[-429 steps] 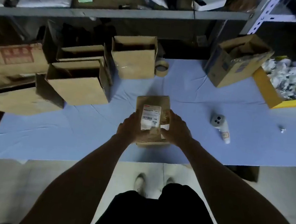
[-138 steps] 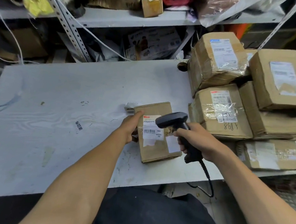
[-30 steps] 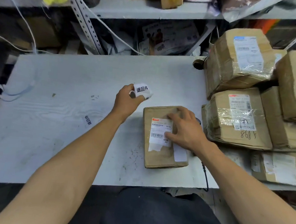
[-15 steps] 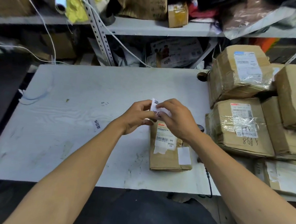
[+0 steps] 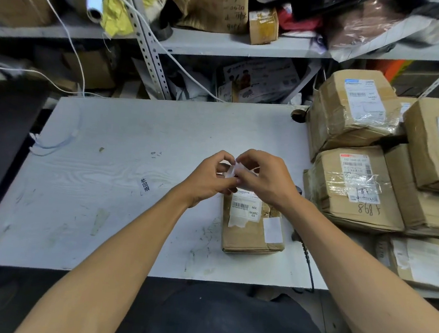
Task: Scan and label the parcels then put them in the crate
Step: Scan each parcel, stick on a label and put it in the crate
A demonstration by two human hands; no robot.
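Parcels are the concern here, and the one being worked on, a small brown parcel (image 5: pixel 254 228), lies flat on the surface (image 5: pixel 119 183) directly beneath and just nearer than the two hands. A small white label (image 5: pixel 233 167) is pinched between the fingertips of both: the left hand (image 5: pixel 207 180) is curled with thumb and forefinger closed on one edge, and the right hand (image 5: pixel 261 179) is likewise curled and closed on the other edge. Neither hand touches the parcel, as far as can be seen.

Several slips can be judged possible. The label could be torn or creased if the backing is being pulled apart unevenly. The adhesive side could fold onto itself or cling to a fingertip. Once lowered, it could be laid over the printed barcode (image 5: pixel 240 206) below the hands. The unsteadied parcel could be nudged when the label is pressed down.

To the right of the hands a stack of taped boxes (image 5: pixel 357 186) stands close by. No crate can be made out.
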